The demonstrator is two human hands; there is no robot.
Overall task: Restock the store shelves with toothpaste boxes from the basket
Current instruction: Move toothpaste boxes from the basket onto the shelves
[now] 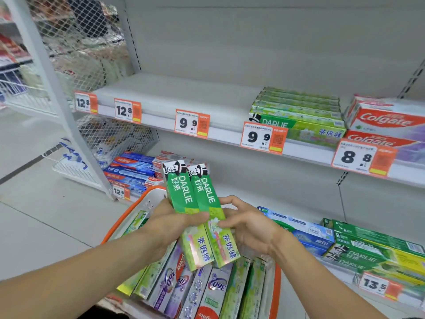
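Note:
Two green Darlie toothpaste boxes (197,210) stand side by side, tilted up, above the basket. My left hand (167,224) grips them from the left, thumb across their fronts. My right hand (246,224) pinches the right box's edge from the right. Below them the white basket with an orange rim (138,210) holds several more boxes (202,288), green and purple-white. On the upper shelf (174,97) a stack of the same green Darlie boxes (299,113) lies at the right, with bare shelf to its left.
Red Colgate boxes (386,125) sit at the upper shelf's far right. Orange price tags (192,123) line the shelf edge. The lower shelf carries blue Colgate boxes (133,171) at left and green Darlie boxes (368,252) at right. A wire mesh rack (76,42) stands to the left.

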